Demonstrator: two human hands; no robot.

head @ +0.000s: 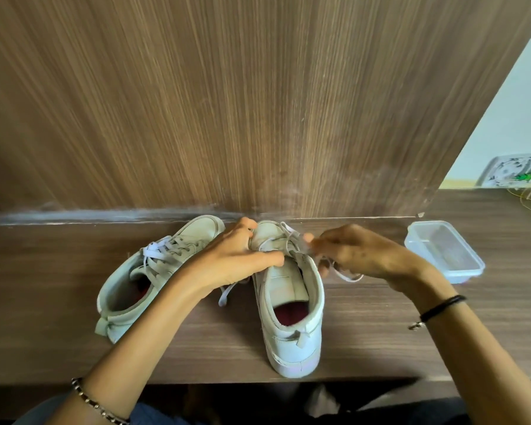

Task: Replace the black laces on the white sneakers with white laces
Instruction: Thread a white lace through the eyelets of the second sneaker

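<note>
Left hand [233, 265] covers the right sneaker's [292, 317] eyelets, so the lacing there can't be read. The right hand [359, 256] has blurred fingertips, and the lace [290, 230] end is lost inside its grip. Left forearm hides part of the left sneaker [129, 289]. A patterned tray [515, 174] is cut off at the right edge.

Nothing legible anywhere: no text, brand, number or sign. Printed sheet [515, 174] at far right edge carries black and green marks, too blurred to read. Left sneaker [126, 289] and right sneaker [292, 305]: sides, heel tabs and insoles show no mark that can be read.
</note>
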